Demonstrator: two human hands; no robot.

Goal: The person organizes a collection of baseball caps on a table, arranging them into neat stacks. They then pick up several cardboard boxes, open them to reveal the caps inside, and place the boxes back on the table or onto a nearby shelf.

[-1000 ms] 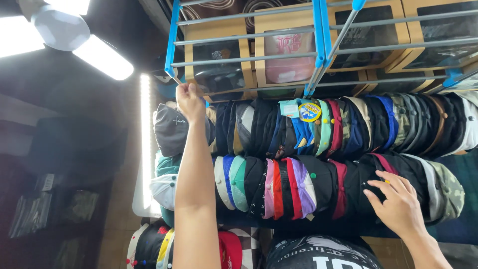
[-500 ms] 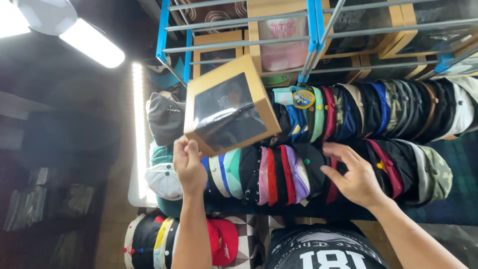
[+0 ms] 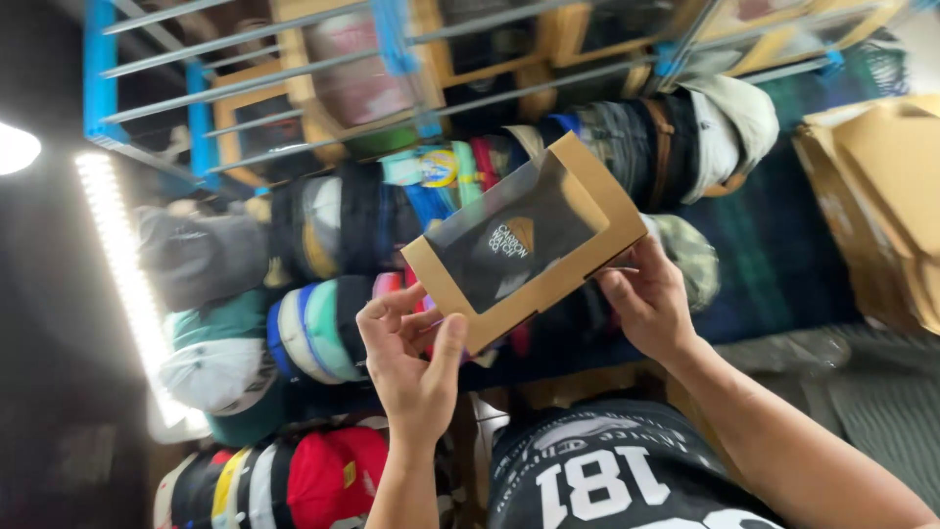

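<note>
Box tilted, window facing viewer | left hand pinches near-left corner | right hand grips right edge, steadying | caps racked behind

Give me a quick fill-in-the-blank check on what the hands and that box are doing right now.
1. Both hands hold a brown cardboard box with a clear ____ in its front.
2. The left hand grips the box's ____ corner.
3. The right hand holds the box's lower ____ edge.
4. Behind the box, rows of ____ fill the rack.

Missing words: window; lower left; right; caps
</note>
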